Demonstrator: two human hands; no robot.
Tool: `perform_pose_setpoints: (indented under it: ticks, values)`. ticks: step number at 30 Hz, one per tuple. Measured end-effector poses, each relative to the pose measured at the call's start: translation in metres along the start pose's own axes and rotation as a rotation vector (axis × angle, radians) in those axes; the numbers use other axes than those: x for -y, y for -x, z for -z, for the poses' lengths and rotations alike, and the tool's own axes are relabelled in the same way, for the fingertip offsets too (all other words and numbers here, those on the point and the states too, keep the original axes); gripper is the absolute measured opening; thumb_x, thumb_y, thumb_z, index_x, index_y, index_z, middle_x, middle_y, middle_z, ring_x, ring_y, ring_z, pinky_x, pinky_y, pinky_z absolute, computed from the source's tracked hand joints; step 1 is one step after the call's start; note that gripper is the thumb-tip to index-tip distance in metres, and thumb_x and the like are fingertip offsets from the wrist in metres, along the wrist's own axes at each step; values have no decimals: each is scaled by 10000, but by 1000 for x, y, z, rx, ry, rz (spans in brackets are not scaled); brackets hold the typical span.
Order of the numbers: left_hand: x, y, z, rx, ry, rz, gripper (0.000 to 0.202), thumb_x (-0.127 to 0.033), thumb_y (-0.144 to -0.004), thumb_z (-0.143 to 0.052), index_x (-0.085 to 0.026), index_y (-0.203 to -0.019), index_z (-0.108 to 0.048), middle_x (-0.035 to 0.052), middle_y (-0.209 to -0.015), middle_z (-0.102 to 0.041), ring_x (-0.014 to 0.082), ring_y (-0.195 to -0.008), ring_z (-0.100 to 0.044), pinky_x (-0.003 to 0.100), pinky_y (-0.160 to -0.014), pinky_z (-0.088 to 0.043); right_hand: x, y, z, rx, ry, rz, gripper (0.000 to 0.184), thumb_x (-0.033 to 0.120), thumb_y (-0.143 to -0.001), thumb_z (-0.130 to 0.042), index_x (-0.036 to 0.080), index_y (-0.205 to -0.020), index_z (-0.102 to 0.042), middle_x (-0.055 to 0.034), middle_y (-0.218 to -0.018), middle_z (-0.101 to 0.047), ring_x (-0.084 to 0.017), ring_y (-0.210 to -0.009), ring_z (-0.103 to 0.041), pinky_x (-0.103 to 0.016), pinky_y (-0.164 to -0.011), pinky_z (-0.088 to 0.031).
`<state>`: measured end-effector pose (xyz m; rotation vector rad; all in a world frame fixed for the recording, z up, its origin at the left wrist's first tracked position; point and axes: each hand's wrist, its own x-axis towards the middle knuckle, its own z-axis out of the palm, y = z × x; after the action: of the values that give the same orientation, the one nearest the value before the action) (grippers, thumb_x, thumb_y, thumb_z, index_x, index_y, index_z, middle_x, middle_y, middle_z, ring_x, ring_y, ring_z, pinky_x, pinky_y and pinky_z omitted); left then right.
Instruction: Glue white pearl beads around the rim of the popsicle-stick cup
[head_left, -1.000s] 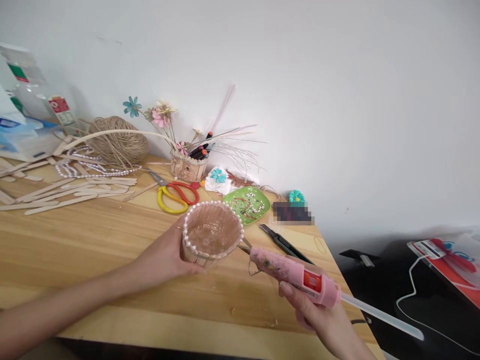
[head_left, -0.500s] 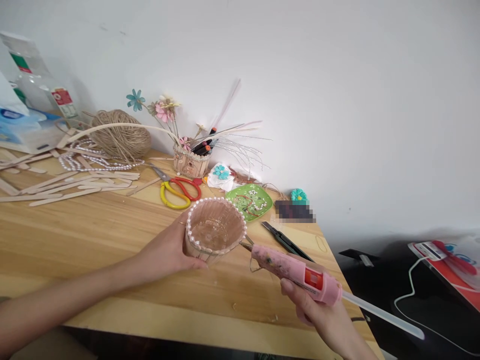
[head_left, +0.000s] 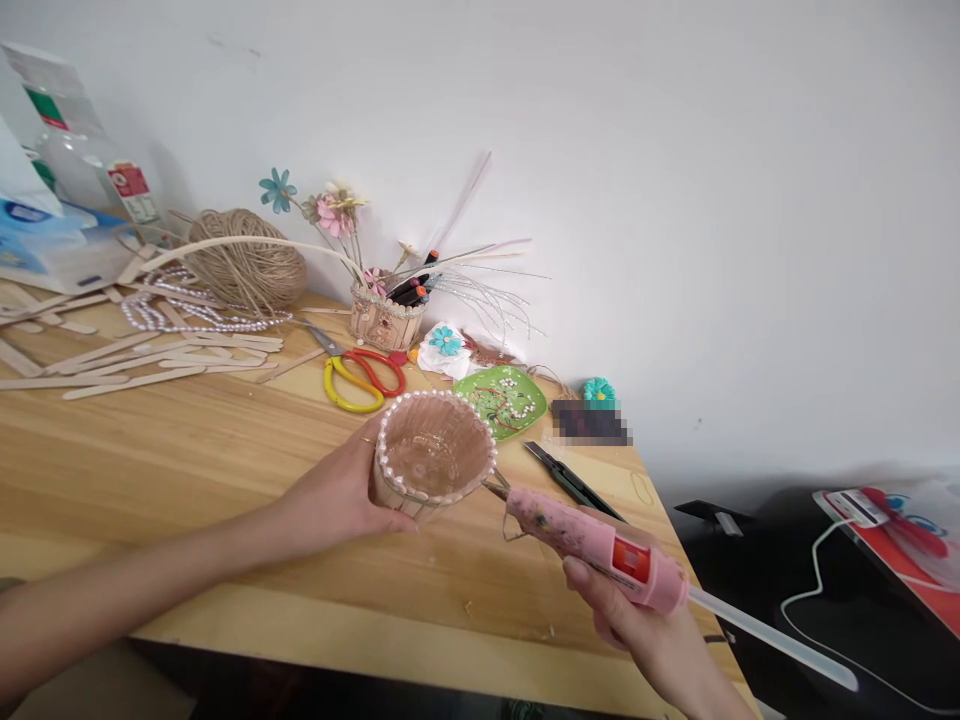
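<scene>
My left hand (head_left: 356, 490) is closed round the left side of a cup (head_left: 431, 470) faced with wooden sticks, its open top tilted toward me. A string of white pearl beads (head_left: 386, 465) runs along most of the rim; the near right part of the rim shows none. In my right hand (head_left: 637, 615) is a pink hot glue gun (head_left: 585, 535), with a long glue stick (head_left: 780, 640) jutting from its back. The gun's metal nozzle points left, at or very close to the cup's right edge; whether it touches, I cannot tell.
Scissors (head_left: 356, 375), a green dish (head_left: 502, 400) of small beads and a black utility knife (head_left: 574, 480) lie beyond the cup. Further left are loose craft sticks (head_left: 172, 365), a pearl strand (head_left: 172, 310) and a twine ball (head_left: 247, 260). A decorated pen holder (head_left: 386, 320) stands by the wall.
The view has shifted slightly. Both hands keep their hold on the cup and the glue gun, with the nozzle still at the cup's right edge.
</scene>
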<state>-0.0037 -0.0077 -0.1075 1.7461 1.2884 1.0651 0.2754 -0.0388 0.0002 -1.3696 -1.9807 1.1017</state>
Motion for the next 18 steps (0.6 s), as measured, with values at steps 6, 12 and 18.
perform_pose_setpoints:
  ticks: [6, 12, 18]
  values:
    - [-1, -1, 0, -1, -11, -22, 1045, -331, -551, -872, -276, -1432, -314, 114, -1404, -508, 379, -1306, -468, 549, -1118, -355, 1, 1, 0, -20, 4, -10, 394, 489, -862, -589, 282, -1173, -713, -77, -1043, -728, -227, -772, -661, -284, -517, -506]
    - [-4, 0, 1, -5, -25, -1, 999, -315, -552, -868, -273, -1400, -341, 105, -1400, -509, 377, -1297, -476, 549, -1110, -368, -1, 2, -1, -10, 17, -39, 418, 498, -858, -594, 299, -1214, -686, -66, -1102, -723, -193, -714, -646, -270, -526, -511]
    - [-3, 0, 0, -16, -13, -9, 1024, -307, -535, -866, -273, -1412, -339, 109, -1409, -504, 392, -1308, -464, 560, -1109, -366, -1, 0, 1, -21, 27, 11, 378, 471, -866, -585, 298, -1179, -710, -67, -913, -719, -162, -567, -567, -252, -425, -473]
